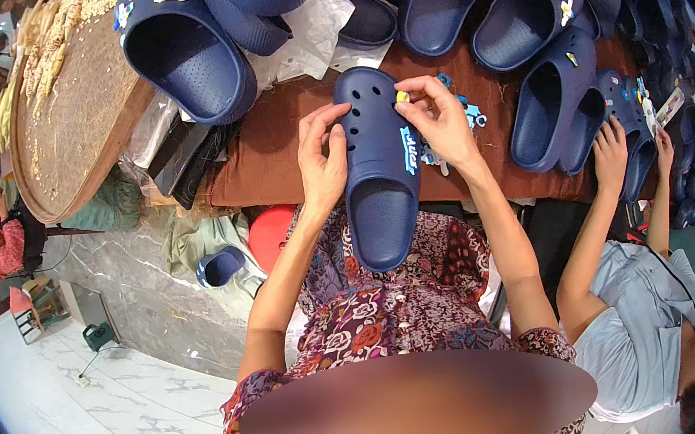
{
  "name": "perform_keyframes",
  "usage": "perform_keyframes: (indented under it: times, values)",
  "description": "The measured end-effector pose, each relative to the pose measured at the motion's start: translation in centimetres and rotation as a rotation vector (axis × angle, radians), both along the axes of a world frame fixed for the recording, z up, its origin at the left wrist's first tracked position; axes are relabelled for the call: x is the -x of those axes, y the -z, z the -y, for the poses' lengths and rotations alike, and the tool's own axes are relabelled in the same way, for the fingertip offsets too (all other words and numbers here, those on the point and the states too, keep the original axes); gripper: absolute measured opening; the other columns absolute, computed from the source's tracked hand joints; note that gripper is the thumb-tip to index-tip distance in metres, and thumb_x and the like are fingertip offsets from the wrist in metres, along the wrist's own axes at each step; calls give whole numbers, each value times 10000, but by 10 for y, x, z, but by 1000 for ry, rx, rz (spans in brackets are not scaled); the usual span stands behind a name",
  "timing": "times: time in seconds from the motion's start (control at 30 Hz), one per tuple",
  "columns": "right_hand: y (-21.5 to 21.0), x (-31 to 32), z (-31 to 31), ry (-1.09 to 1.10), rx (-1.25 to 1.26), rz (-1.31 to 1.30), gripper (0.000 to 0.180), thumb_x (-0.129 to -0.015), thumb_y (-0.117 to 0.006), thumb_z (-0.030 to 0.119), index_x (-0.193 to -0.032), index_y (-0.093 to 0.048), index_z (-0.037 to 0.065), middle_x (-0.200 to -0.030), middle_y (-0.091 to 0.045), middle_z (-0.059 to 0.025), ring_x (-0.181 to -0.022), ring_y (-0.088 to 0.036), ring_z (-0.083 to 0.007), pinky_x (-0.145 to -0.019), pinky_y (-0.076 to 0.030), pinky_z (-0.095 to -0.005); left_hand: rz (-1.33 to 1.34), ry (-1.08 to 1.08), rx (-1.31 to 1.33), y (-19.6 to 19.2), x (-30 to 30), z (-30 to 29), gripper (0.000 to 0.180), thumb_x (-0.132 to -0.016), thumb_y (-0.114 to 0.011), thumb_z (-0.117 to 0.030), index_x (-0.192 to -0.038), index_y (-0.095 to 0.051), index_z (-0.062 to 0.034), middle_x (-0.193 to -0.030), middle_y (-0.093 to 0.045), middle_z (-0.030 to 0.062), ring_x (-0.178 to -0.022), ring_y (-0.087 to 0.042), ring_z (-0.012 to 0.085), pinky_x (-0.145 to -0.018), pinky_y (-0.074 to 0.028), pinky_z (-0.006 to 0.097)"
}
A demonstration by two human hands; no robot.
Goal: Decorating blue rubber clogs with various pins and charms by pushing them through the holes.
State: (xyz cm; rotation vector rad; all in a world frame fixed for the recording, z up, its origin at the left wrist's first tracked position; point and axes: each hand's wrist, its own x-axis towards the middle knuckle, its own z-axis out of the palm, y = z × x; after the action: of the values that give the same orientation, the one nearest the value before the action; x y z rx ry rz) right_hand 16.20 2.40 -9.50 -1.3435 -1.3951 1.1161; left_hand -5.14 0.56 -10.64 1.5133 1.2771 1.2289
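In front of me a navy blue clog [371,150] lies with its holed toe pointing away and its heel toward my lap. My left hand [323,155] grips its left side, fingers curled against the toe edge. At the toe's right edge, my right hand [439,116] pinches a small yellow shoe charm [402,97] between thumb and fingertips. A blue charm with white lettering [410,150] sits on the clog's right side, below that hand. Loose blue charms [470,110] lie on the brown cloth [272,153], partly behind my right hand.
Several navy clogs [443,4] crowd the far and right sides. A round woven tray [80,127] with kernels stands at left. Beside me on the right, a co-worker's hands [612,154] work at another clog [635,146]. A red stool [271,236] is below the table edge.
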Motion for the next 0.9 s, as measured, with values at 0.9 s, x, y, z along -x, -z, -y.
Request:
perform_keyframes:
  times: [0.9]
  values:
    - [-1,0,-20,-33,153,-122,158,-860,-818,107,-917,-690,34,-828,-695,3,-714,-589,-20,-632,-468,-176,7,-17,24,-2,-3,1,282,-999,-502,-44,-1218,-680,-51,-1250,-573,150,-1181,-567,245,-992,-474,346]
